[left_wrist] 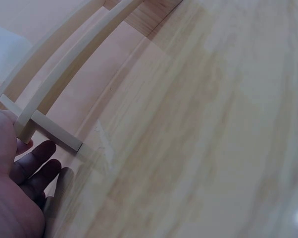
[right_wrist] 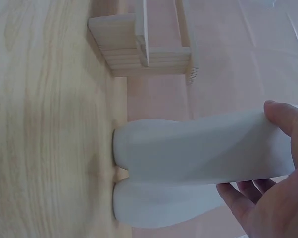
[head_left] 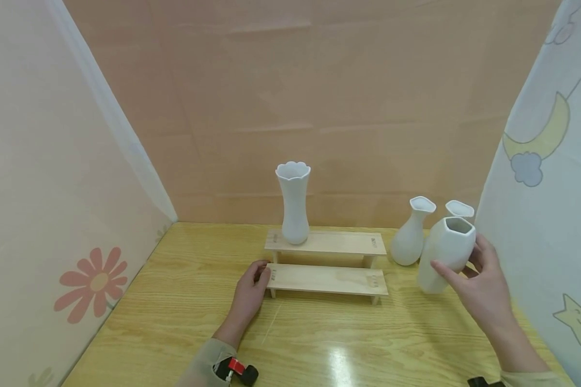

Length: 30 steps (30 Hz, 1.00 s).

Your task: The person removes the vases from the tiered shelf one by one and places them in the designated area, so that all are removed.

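Note:
My right hand (head_left: pixel 489 285) grips a white faceted vase (head_left: pixel 447 247) around its upper part, thumb on the near side. In the right wrist view, the base of this vase (right_wrist: pixel 203 151) appears slightly off the table. Just behind it stand a slim-necked white vase (head_left: pixel 409 239) and another white vase (head_left: pixel 460 208), mostly hidden. With my left hand (head_left: pixel 249 290) I hold the left end of the lower board of a two-tier wooden stand (head_left: pixel 326 279). A tall white vase with a scalloped rim (head_left: pixel 294 207) stands upright on the upper tier's left part.
The wood-grain table (head_left: pixel 184 322) carries the stand at its middle back. A pinkish-brown cloth (head_left: pixel 290 97) hangs behind. Pale printed cloths stand at the left (head_left: pixel 68 177) and the right (head_left: pixel 552 226), the right one close to my right hand.

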Each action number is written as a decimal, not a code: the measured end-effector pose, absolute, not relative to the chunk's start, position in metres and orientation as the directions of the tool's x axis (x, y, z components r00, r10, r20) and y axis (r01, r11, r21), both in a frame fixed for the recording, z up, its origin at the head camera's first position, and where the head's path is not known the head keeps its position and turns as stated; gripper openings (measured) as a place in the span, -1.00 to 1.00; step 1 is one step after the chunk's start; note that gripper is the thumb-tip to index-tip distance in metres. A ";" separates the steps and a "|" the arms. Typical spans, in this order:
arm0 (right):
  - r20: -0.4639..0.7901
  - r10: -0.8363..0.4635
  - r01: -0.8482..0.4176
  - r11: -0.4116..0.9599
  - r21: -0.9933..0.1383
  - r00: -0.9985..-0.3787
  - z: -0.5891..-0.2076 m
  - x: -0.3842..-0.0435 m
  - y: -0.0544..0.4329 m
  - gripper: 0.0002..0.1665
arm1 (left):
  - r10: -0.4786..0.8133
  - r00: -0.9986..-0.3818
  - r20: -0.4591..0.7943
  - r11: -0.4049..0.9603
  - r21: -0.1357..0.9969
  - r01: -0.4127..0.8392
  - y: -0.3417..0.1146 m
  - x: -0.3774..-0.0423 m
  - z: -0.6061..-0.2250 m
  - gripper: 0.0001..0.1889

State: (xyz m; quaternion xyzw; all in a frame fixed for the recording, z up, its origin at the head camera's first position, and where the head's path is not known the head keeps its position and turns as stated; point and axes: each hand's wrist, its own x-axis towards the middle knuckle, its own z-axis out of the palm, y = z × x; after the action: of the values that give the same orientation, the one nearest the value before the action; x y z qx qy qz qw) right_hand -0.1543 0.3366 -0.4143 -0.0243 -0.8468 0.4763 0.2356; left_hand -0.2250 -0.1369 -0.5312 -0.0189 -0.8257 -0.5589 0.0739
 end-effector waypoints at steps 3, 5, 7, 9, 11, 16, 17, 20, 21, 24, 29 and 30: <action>0.365 0.254 -0.179 0.545 -0.819 -0.895 -0.420 -0.158 0.336 0.19 | -0.048 -0.989 0.142 0.369 0.922 0.115 -0.136 -0.225 -0.530 -0.64; 0.366 0.246 -0.185 0.542 -0.820 -0.898 -0.423 -0.160 0.336 0.18 | -0.046 -0.988 0.145 0.368 0.922 0.118 -0.136 -0.225 -0.530 -0.64; 0.369 0.244 -0.192 0.537 -0.821 -0.897 -0.427 -0.163 0.335 0.18 | -0.045 -0.988 0.150 0.369 0.921 0.124 -0.136 -0.225 -0.530 -0.64; 0.375 0.241 -0.200 0.534 -0.821 -0.895 -0.431 -0.165 0.334 0.17 | -0.040 -0.987 0.158 0.371 0.919 0.132 -0.136 -0.226 -0.531 -0.64; 0.381 0.238 -0.206 0.538 -0.818 -0.893 -0.435 -0.167 0.334 0.17 | -0.034 -0.985 0.168 0.369 0.918 0.143 -0.136 -0.226 -0.532 -0.64; 0.372 0.230 -0.204 0.533 -0.821 -0.899 -0.444 -0.169 0.333 0.16 | -0.025 -0.983 0.181 0.363 0.918 0.160 -0.137 -0.228 -0.535 -0.65; 0.369 0.230 -0.203 0.530 -0.824 -0.901 -0.445 -0.169 0.333 0.16 | -0.026 -0.983 0.181 0.363 0.918 0.160 -0.137 -0.228 -0.535 -0.65; 0.364 0.226 -0.204 0.520 -0.829 -0.904 -0.446 -0.170 0.334 0.17 | -0.028 -0.983 0.179 0.362 0.919 0.157 -0.137 -0.228 -0.535 -0.65; 0.365 0.223 -0.206 0.521 -0.828 -0.904 -0.446 -0.170 0.334 0.17 | -0.029 -0.984 0.178 0.362 0.919 0.156 -0.138 -0.228 -0.535 -0.65; 0.359 0.216 -0.204 0.521 -0.829 -0.908 -0.447 -0.171 0.334 0.18 | -0.030 -0.984 0.178 0.364 0.918 0.155 -0.138 -0.228 -0.534 -0.65; 0.352 0.204 -0.202 0.525 -0.827 -0.913 -0.448 -0.172 0.333 0.18 | -0.032 -0.984 0.175 0.369 0.917 0.152 -0.138 -0.227 -0.533 -0.66; 0.354 0.201 -0.204 0.526 -0.826 -0.913 -0.448 -0.172 0.332 0.18 | -0.032 -0.984 0.173 0.370 0.917 0.149 -0.138 -0.227 -0.533 -0.66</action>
State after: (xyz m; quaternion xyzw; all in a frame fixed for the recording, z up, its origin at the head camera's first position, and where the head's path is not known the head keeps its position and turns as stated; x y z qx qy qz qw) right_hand -0.1719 0.3323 -0.4477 0.0007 -0.8484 0.4868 0.2080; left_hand -0.2266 -0.1383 -0.5332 -0.0355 -0.8237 -0.5601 0.0812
